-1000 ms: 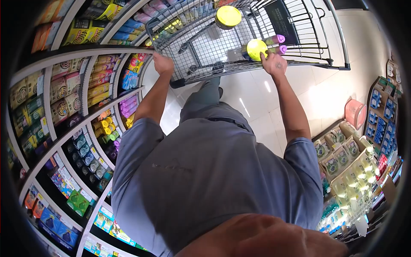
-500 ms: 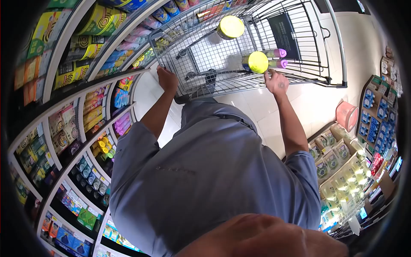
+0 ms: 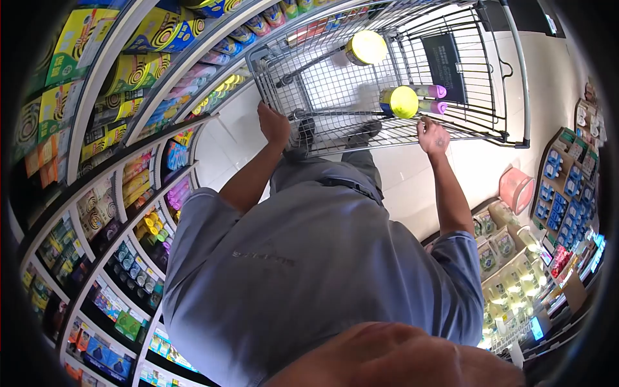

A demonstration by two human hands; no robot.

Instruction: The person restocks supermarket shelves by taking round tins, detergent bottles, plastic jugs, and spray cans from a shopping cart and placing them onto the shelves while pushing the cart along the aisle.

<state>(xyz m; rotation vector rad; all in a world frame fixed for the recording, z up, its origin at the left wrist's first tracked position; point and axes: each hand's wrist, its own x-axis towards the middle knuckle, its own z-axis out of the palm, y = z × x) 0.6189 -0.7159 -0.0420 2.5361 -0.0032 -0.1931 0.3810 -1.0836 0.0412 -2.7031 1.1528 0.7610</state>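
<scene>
A metal shopping cart [image 3: 335, 77] stands across the top of the view. My left hand [image 3: 274, 124] is closed at the cart's left end, its fingers round the rim. On the cart's near side rim, my right hand [image 3: 432, 135] is closed in a grip. Just beyond it, inside the cart, lies a yellow-lidded tub [image 3: 403, 102], touching two rolls with purple ends [image 3: 432, 91]. Another yellow-lidded tub [image 3: 369, 47] sits farther back in the basket. A dark panel [image 3: 443, 68] hangs at the cart's right part.
Shelves of packaged goods [image 3: 97, 206] curve along the left, close to my left arm. At the right are a pink bin [image 3: 516, 190], a display of boxed packs [image 3: 498, 248] and a rack of blue packs [image 3: 560, 187]. Pale floor tiles show below the cart.
The cart and both hands have shifted right and slightly down in view. My right hand has let go of the near tub and moved to the cart's rim. The shelves have shifted too.
</scene>
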